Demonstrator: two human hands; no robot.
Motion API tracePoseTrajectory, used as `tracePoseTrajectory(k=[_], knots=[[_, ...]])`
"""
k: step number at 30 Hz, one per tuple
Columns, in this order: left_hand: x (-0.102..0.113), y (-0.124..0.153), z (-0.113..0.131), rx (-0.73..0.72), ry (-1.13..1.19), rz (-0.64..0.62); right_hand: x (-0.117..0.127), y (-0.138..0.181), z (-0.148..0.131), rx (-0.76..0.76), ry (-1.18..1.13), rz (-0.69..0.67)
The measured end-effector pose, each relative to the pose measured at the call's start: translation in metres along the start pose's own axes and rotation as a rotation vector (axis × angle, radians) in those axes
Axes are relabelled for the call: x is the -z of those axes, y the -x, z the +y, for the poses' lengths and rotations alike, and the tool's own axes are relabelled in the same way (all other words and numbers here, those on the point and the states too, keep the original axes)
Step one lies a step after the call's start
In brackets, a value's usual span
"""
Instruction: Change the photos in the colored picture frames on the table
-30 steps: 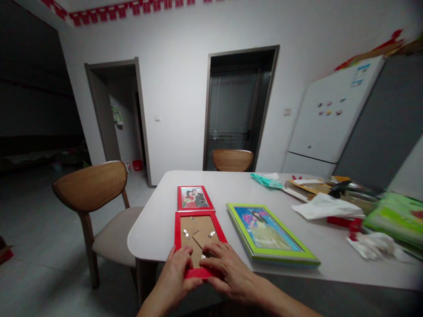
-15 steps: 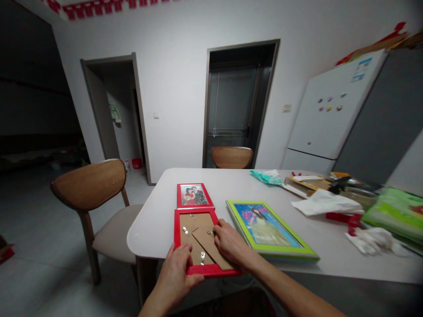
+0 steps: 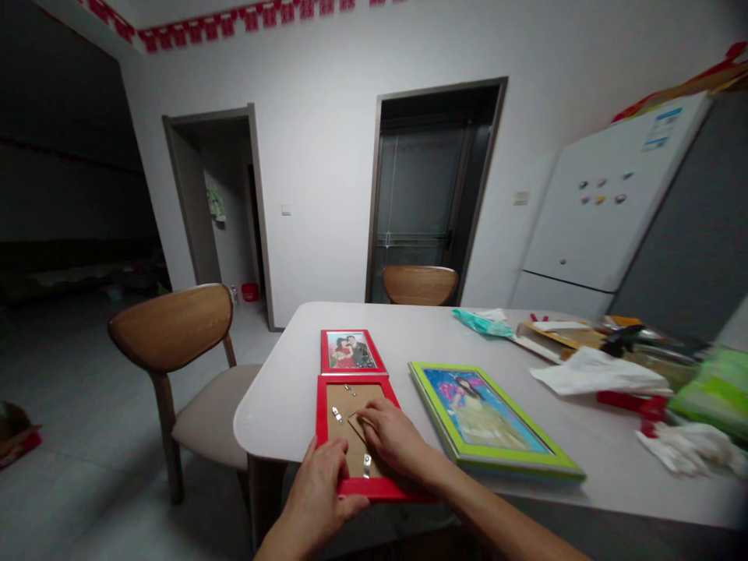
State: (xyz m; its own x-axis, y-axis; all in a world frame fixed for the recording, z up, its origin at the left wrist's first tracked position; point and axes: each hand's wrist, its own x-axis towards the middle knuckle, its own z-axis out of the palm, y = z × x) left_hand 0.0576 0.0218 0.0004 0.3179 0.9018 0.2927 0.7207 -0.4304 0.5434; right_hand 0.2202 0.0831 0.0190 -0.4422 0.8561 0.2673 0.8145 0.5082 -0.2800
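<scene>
A red picture frame point(image 3: 322, 405) lies face down at the table's near edge, its brown backing board point(image 3: 344, 393) upward. Small metal clips point(image 3: 337, 414) sit along the backing. My left hand point(image 3: 320, 483) grips the frame's near left corner, the thumb along the bottom edge. Over the right side of the backing, my right hand point(image 3: 394, 438) has its fingertips closed at the top of the cardboard stand point(image 3: 355, 422), most of which it covers. Touching the far edge is a second red frame point(image 3: 324, 354), face up with a photo of two people. A green-framed picture point(image 3: 461, 448) lies to the right.
On the table's point(image 3: 274, 405) right side lie a teal packet point(image 3: 485, 322), white paper point(image 3: 596, 372), white gloves point(image 3: 689, 450), a red tool-like object point(image 3: 646, 407) and a green bag point(image 3: 716, 393). Wooden chairs stand to the left point(image 3: 175, 331) and behind point(image 3: 421, 285).
My right hand has moved from the frame's right edge inward and left, onto the top of the stand. My left hand keeps the same corner. The whole view has shifted slightly.
</scene>
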Motion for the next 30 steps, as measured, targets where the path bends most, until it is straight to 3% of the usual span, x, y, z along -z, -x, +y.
tracePoseTrajectory(k=[7,13,16,23,30], knots=[[0.005,-0.001,0.003,-0.005,0.018,-0.031,-0.018,-0.024,-0.019,0.085,0.077,-0.03],[0.003,0.002,-0.001,-0.012,0.047,-0.021,-0.016,-0.022,-0.019,0.184,0.12,-0.112],[0.003,0.003,-0.001,-0.011,0.042,-0.022,-0.015,-0.022,-0.017,0.194,0.061,-0.088],[0.007,0.004,0.004,0.016,0.022,-0.038,-0.015,-0.046,0.004,-0.189,-0.076,0.031],[0.002,0.005,0.005,0.026,-0.021,-0.061,-0.025,-0.071,0.015,-0.412,-0.05,0.058]])
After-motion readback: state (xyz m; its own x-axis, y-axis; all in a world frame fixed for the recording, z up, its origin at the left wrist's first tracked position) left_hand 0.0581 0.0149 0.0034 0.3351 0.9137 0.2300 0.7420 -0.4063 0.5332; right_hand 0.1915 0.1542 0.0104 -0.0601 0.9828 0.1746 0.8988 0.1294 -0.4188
